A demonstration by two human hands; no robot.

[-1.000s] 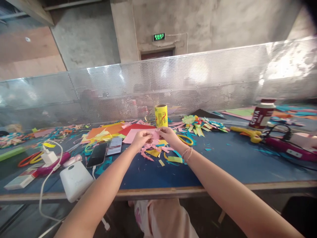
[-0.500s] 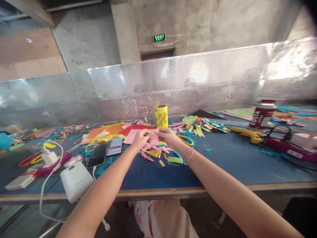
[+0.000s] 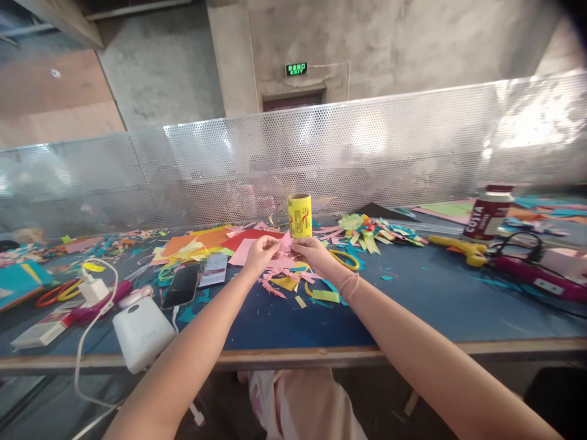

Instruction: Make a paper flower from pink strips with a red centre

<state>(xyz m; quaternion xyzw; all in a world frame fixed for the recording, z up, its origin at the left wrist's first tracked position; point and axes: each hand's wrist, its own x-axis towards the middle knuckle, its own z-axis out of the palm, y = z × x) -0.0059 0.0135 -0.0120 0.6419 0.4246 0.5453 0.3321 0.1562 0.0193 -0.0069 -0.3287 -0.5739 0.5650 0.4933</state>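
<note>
- The pink paper piece (image 3: 285, 249) is held above a pile of paper scraps (image 3: 293, 278) at mid-tabletop.
- The left hand (image 3: 260, 252) pinches its left edge.
- The right hand (image 3: 312, 252) pinches its right edge.
- A yellow roll (image 3: 299, 215) stands upright just behind.
- Yellow-handled scissors (image 3: 343, 260) lie beside the right hand on the blue tabletop (image 3: 422, 293).

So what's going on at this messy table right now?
A person sits at a blue table littered with coloured paper scraps. The left hand and right hand both pinch a pink paper piece between them, held just above the scraps. A yellow roll stands upright right behind the hands, and a phone lies flat off to the left.
</note>
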